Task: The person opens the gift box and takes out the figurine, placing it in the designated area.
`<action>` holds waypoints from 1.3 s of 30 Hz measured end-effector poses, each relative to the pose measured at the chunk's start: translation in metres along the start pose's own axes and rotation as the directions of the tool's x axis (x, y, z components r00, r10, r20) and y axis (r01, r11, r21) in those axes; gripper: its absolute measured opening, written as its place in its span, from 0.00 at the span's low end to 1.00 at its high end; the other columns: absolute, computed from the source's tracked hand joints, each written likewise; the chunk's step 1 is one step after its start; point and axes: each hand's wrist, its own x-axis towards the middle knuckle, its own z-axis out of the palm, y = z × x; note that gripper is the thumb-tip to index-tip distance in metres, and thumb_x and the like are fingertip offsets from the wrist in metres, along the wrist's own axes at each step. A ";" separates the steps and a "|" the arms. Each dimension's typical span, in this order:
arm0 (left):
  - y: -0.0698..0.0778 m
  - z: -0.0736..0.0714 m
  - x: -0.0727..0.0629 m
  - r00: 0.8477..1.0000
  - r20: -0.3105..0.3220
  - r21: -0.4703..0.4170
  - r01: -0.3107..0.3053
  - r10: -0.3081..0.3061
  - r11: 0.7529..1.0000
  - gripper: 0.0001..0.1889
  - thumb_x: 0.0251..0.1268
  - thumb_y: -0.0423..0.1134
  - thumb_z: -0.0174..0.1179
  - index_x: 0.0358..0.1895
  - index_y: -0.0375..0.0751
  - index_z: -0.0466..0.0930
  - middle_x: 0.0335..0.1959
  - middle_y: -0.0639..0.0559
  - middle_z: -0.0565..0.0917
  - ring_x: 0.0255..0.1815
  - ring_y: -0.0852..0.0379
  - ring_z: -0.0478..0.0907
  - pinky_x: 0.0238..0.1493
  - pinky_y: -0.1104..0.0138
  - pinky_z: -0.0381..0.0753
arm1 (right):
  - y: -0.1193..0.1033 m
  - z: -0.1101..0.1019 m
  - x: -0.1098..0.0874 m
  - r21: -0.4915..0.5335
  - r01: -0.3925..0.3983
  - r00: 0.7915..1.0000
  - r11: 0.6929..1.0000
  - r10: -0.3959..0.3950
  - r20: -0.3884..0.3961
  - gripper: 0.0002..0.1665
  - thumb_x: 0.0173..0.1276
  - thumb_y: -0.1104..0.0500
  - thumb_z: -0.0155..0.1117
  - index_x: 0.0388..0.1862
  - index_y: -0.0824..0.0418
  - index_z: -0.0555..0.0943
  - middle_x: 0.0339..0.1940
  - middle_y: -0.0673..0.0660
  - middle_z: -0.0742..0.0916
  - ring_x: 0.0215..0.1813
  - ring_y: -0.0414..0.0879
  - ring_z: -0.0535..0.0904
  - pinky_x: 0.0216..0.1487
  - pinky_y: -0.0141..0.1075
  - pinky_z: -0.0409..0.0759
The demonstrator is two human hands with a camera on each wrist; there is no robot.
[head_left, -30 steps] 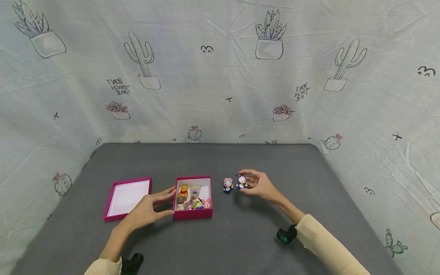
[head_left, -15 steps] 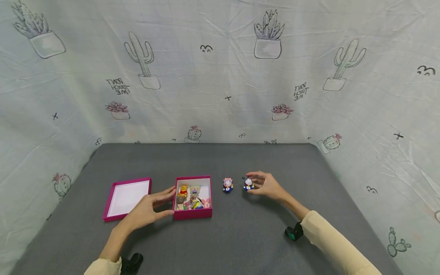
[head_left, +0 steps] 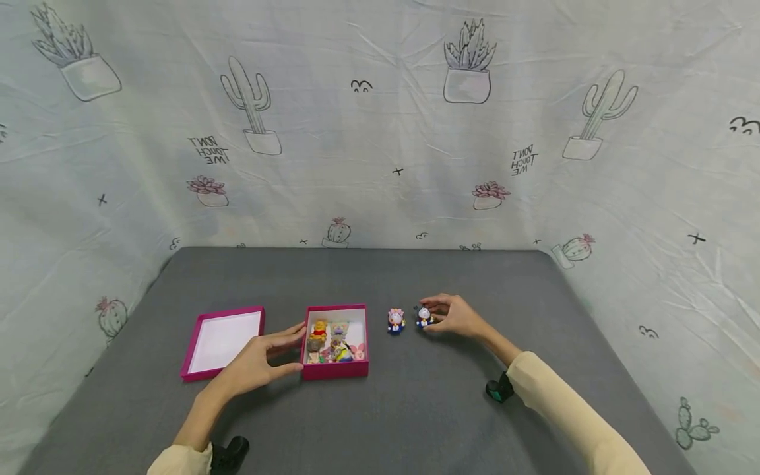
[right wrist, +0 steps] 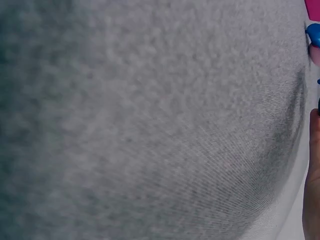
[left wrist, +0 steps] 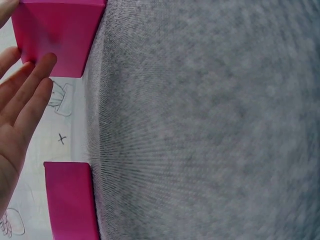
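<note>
My right hand (head_left: 456,315) pinches a small cartoon figurine (head_left: 424,317) with a white face, dark headpiece and blue base. To its left a similar figurine (head_left: 396,320) with a pink headpiece stands upright on the table. My left hand (head_left: 259,361) spans the left side of an open magenta box (head_left: 335,371), thumb by the front corner. In the left wrist view, straight fingers (left wrist: 35,95) lie against the box wall (left wrist: 60,37). Several small toy figures (head_left: 338,343) are inside the box, Winnie-the-Pooh among them. The right wrist view catches only my thumb (right wrist: 314,150) and part of a blue base (right wrist: 314,34).
The magenta box lid (head_left: 224,340) lies to the left, white inside facing up, partly behind my left hand. A grey cloth (head_left: 380,429) covers the table. Behind it hangs a pale curtain (head_left: 309,132) printed with cacti.
My right hand carries its figurine away to the right of the standing one, then a little back towards it. My left hand stays at the box.
</note>
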 end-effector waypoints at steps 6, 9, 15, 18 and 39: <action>0.000 0.001 0.001 1.000 -0.002 0.010 0.003 -0.003 1.000 0.38 0.54 0.46 0.71 0.68 0.38 0.68 0.71 0.45 0.64 0.67 0.43 0.66 0.55 0.55 0.77 | 0.001 0.001 0.002 -0.045 0.001 1.000 0.999 0.000 0.022 0.34 0.52 0.68 0.75 0.59 0.74 0.74 0.55 0.69 0.78 0.54 0.58 0.77 0.54 0.33 0.79; -0.001 0.001 0.001 1.000 -0.002 0.008 0.006 -0.006 1.000 0.38 0.54 0.46 0.71 0.68 0.39 0.68 0.71 0.45 0.64 0.67 0.43 0.66 0.55 0.55 0.77 | 0.001 0.001 0.004 -0.072 0.005 1.000 0.997 -0.003 0.027 0.34 0.52 0.66 0.76 0.59 0.74 0.75 0.54 0.68 0.78 0.53 0.57 0.78 0.53 0.33 0.80; 0.000 0.001 0.000 1.000 -0.003 0.014 0.012 -0.012 1.000 0.38 0.55 0.47 0.70 0.68 0.38 0.68 0.71 0.45 0.64 0.67 0.43 0.66 0.55 0.55 0.78 | 0.004 0.003 0.008 -0.171 0.019 1.000 0.985 -0.017 0.016 0.33 0.51 0.64 0.77 0.57 0.70 0.78 0.47 0.62 0.81 0.49 0.51 0.77 0.50 0.33 0.81; 0.001 0.001 0.000 1.000 -0.002 0.021 0.016 -0.016 1.000 0.38 0.55 0.47 0.70 0.68 0.39 0.68 0.71 0.45 0.64 0.67 0.43 0.66 0.55 0.56 0.78 | 0.004 0.004 0.009 -0.190 0.033 0.999 0.981 -0.030 0.023 0.32 0.52 0.63 0.77 0.57 0.71 0.78 0.47 0.62 0.81 0.48 0.53 0.77 0.50 0.37 0.82; 0.000 0.001 0.000 1.000 0.004 0.003 0.015 -0.015 1.000 0.38 0.55 0.45 0.70 0.69 0.39 0.67 0.72 0.45 0.63 0.67 0.44 0.66 0.55 0.56 0.77 | -0.003 -0.001 0.009 -0.239 0.012 0.997 0.971 0.005 0.071 0.35 0.53 0.63 0.76 0.60 0.70 0.76 0.50 0.61 0.82 0.49 0.51 0.77 0.50 0.31 0.81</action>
